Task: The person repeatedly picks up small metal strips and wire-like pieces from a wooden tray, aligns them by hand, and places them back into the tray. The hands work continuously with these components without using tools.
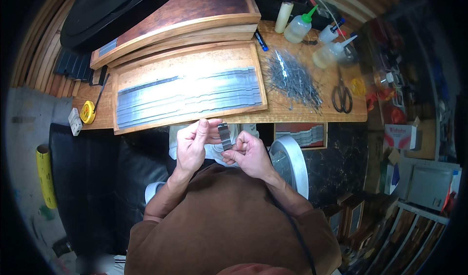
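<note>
In front of my chest, just below the table edge, a small bundle of thin metal strips [224,136] stands between my hands. My left hand [193,144] has its thumb raised and its fingers closed behind the bundle's upper end. At the lower end, my right hand [249,154] pinches it between thumb and fingers. Beyond them lies a shallow wooden tray [262,87] with several rows of flat grey metal pieces [190,97], partly washed out by glare. Right of the tray is a loose heap of thin metal pins [295,80].
Black-handled scissors [342,99], squeeze bottles [297,29] and a blue marker [261,41] lie or stand on the table's right part. A yellow tape measure [87,112] is at its left edge. Stacked wooden trays [195,26] and a black lamp head [117,12] are at the back.
</note>
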`<state>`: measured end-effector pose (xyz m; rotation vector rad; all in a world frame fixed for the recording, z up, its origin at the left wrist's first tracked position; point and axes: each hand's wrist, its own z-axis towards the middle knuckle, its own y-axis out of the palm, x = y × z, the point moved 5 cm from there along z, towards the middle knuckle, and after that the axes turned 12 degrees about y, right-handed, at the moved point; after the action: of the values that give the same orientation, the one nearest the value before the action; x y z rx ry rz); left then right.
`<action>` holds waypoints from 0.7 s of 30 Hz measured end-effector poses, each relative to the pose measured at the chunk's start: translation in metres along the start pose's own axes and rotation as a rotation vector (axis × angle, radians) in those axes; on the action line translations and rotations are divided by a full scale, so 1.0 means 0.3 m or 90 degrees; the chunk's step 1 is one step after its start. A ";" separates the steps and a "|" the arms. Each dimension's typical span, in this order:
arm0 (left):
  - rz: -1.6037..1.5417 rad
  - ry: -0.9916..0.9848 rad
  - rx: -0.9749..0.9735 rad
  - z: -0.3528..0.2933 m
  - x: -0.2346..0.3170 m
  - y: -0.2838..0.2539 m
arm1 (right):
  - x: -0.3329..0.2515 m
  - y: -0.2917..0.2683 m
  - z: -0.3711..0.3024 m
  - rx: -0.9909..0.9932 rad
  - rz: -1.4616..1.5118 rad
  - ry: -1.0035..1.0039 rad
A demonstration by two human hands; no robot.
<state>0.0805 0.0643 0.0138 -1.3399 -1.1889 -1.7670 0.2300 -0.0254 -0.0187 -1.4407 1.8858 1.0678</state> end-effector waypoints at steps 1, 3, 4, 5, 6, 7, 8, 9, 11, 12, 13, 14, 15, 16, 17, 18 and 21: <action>0.016 -0.006 0.011 0.002 -0.005 -0.005 | -0.001 0.001 0.002 0.002 -0.017 -0.001; -0.026 -0.050 0.029 0.002 -0.004 -0.001 | -0.002 0.004 0.002 0.002 -0.050 -0.002; -0.047 -0.072 0.038 0.001 -0.006 0.003 | -0.004 0.009 0.001 0.000 -0.066 0.000; -0.058 -0.067 0.039 -0.002 -0.007 0.006 | -0.004 0.012 0.000 -0.002 -0.081 0.001; -0.069 -0.063 0.041 -0.007 -0.007 0.009 | -0.004 0.014 0.001 -0.002 -0.073 0.006; -0.080 -0.058 0.042 -0.009 -0.007 0.010 | -0.003 0.015 0.002 -0.002 -0.065 0.011; -0.067 -0.057 0.036 -0.009 -0.012 0.009 | -0.003 0.015 0.002 -0.002 -0.056 0.015; -0.053 -0.056 0.031 -0.009 -0.017 0.005 | -0.005 0.016 0.002 -0.005 -0.060 0.019; -0.048 -0.038 0.017 -0.011 -0.025 0.002 | -0.009 0.019 -0.001 -0.011 -0.068 0.025; -0.057 -0.021 0.008 -0.013 -0.028 0.004 | -0.010 0.020 -0.001 -0.013 -0.066 0.026; -0.066 -0.005 -0.001 -0.014 -0.027 0.005 | -0.010 0.021 -0.002 -0.016 -0.063 0.027; -0.078 -0.012 0.000 -0.016 -0.028 0.004 | -0.010 0.022 -0.001 -0.018 -0.061 0.028; -0.090 -0.020 0.001 -0.017 -0.029 0.003 | -0.008 0.021 -0.001 -0.018 -0.057 0.030; -0.102 -0.028 0.001 -0.017 -0.029 0.003 | -0.007 0.021 0.000 -0.018 -0.053 0.032; -0.093 -0.041 -0.002 -0.016 -0.027 0.006 | -0.005 0.021 0.000 -0.018 -0.050 0.034; -0.084 -0.053 -0.004 -0.013 -0.020 0.011 | -0.004 0.020 0.000 -0.013 -0.048 0.035; -0.041 -0.106 0.012 -0.006 -0.016 0.006 | 0.000 0.018 -0.002 0.003 -0.045 0.035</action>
<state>0.0827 0.0617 0.0095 -1.4764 -1.3496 -1.7098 0.2249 -0.0252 -0.0168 -1.5364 1.8589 1.0004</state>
